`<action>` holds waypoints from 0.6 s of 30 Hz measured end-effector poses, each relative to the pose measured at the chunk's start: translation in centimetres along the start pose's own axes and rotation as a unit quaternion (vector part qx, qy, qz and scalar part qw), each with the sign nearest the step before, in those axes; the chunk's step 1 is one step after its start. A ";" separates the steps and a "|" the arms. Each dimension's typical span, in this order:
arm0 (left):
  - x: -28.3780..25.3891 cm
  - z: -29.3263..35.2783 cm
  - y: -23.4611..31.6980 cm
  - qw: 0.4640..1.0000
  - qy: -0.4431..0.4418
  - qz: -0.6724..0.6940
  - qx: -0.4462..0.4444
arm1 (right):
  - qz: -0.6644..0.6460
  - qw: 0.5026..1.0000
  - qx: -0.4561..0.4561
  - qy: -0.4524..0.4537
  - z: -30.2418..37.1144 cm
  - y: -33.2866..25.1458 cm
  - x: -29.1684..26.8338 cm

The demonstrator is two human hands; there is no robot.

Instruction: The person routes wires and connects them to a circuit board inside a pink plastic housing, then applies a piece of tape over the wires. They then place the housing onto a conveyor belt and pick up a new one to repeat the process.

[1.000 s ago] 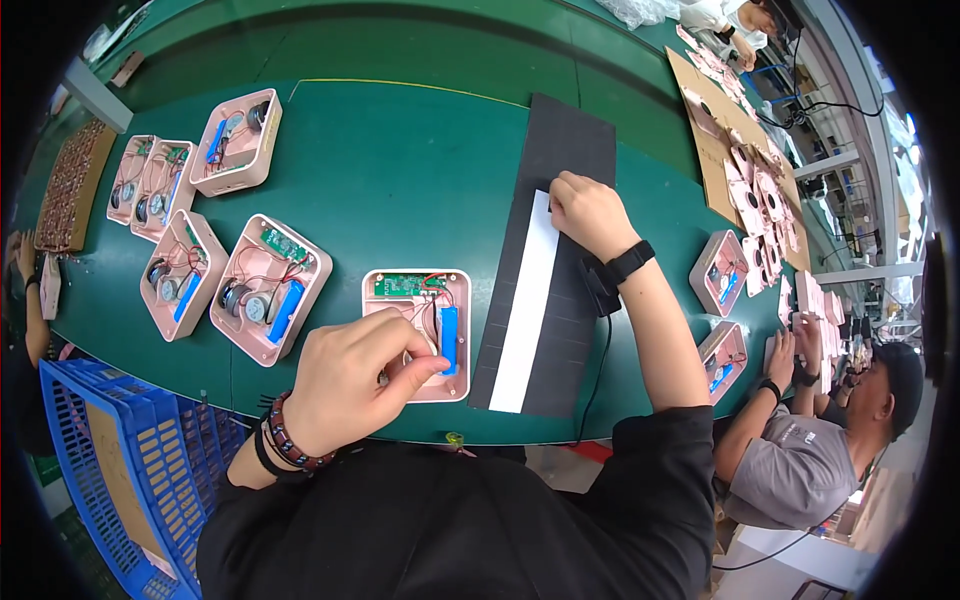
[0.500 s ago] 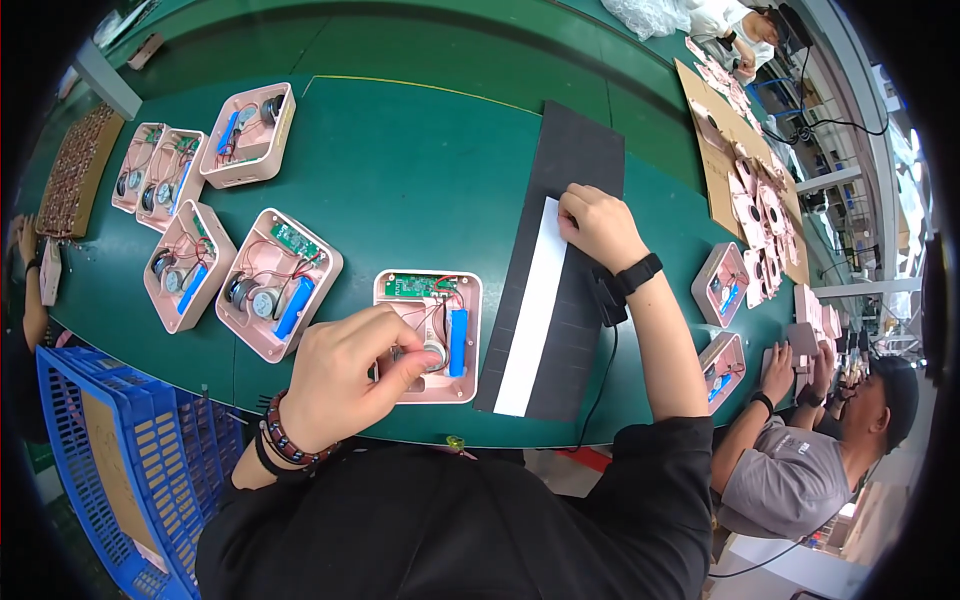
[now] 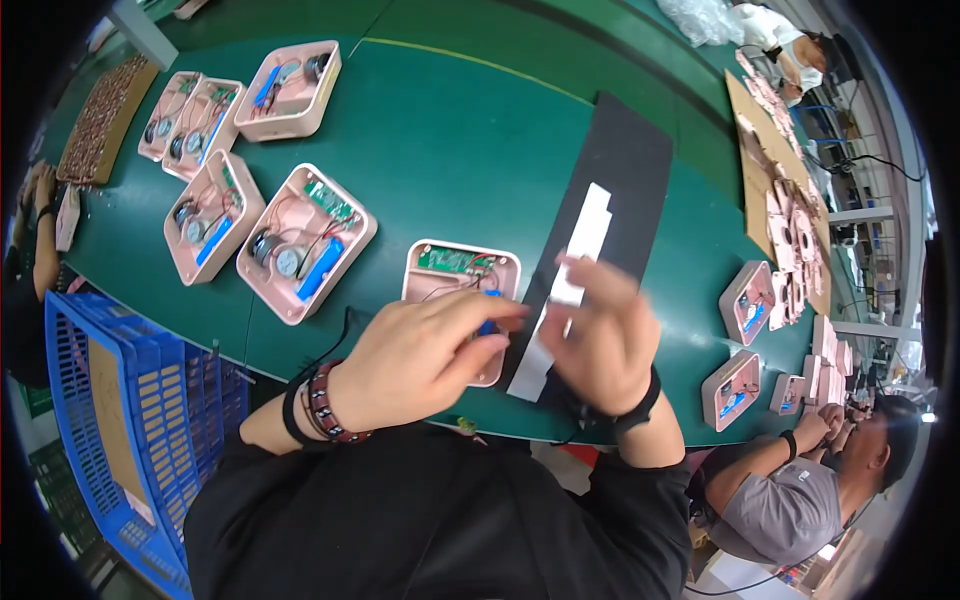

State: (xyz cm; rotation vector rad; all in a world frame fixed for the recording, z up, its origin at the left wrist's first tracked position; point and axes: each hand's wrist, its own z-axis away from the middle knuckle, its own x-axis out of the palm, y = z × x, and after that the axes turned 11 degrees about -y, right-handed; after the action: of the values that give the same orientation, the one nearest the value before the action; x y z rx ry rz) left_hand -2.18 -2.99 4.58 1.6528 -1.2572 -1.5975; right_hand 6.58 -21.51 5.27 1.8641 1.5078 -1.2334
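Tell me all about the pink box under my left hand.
The pink box looks like plastic: shallow, open-topped, with rounded corners. It lies flat on the green table, left of the black mat. Inside show a green circuit board, wires and part of a blue battery. Your left hand hides much of it; whether they touch is unclear.

A hand could pass toward the far edge of the green bench (image 3: 450, 150), between the clustered housings (image 3: 307, 243) and black mat (image 3: 625, 150). Near the front edge, the left hand (image 3: 425, 350), right hand (image 3: 605, 345) and pink housing (image 3: 450, 281) obstruct.
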 end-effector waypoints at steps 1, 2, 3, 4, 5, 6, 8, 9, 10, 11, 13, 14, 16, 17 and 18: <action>0.2 -0.2 -0.3 1.000 -0.009 -0.012 0.026 | -0.012 1.000 0.007 -0.004 0.2 -0.6 0.2; 0.2 0.1 -0.2 1.000 -0.013 -0.010 0.022 | -0.004 1.000 -0.014 -0.018 0.4 -1.3 0.1; 0.0 0.5 0.0 0.999 -0.040 0.020 0.003 | 0.003 0.999 -0.036 -0.033 0.6 -1.9 0.0; -0.2 0.8 0.2 0.996 -0.066 0.051 -0.017 | 0.009 0.997 -0.058 -0.048 0.7 -2.5 0.0; -0.3 0.9 0.3 0.992 -0.089 0.081 -0.035 | 0.006 0.997 -0.056 -0.051 0.9 -2.7 -0.1; -0.4 1.2 0.3 0.992 -0.090 0.084 -0.039 | -0.021 0.996 -0.050 -0.067 1.0 -2.9 -0.2; -0.7 1.9 0.0 0.993 -0.108 0.036 -0.017 | -0.077 0.991 -0.038 -0.100 1.4 -3.2 -0.2; -0.8 2.3 0.0 0.993 -0.116 0.012 -0.007 | -0.083 0.991 -0.036 -0.103 1.8 -3.5 -0.1; -0.7 2.6 0.2 0.993 -0.117 0.015 -0.013 | -0.134 0.987 0.013 -0.094 2.1 -3.9 0.0; -0.6 2.9 0.4 0.994 -0.111 -0.010 0.009 | -0.184 0.977 0.061 -0.084 2.4 -4.3 0.0; -0.4 3.7 0.9 0.992 -0.097 -0.061 0.052 | -0.239 0.962 0.110 -0.077 2.7 -4.7 0.1; -0.6 4.1 1.2 0.992 -0.097 -0.060 0.045 | -0.264 0.955 0.106 -0.083 2.5 -4.7 0.0; -1.1 4.5 1.4 0.991 -0.107 -0.060 0.048 | -0.308 0.942 0.098 -0.092 2.0 -4.5 -0.2; -1.3 4.9 1.5 0.991 -0.112 -0.061 0.050 | -0.311 0.941 0.097 -0.093 1.7 -4.5 -0.3; -1.5 5.3 1.7 0.991 -0.111 -0.061 0.046 | -0.328 0.939 0.056 -0.088 1.5 -4.5 -0.4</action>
State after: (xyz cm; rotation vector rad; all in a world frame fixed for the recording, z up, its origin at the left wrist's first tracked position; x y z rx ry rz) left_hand -7.48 -1.23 5.81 1.6718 -1.3810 -1.8667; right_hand 1.82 -21.51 5.72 1.2860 2.0716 -1.7470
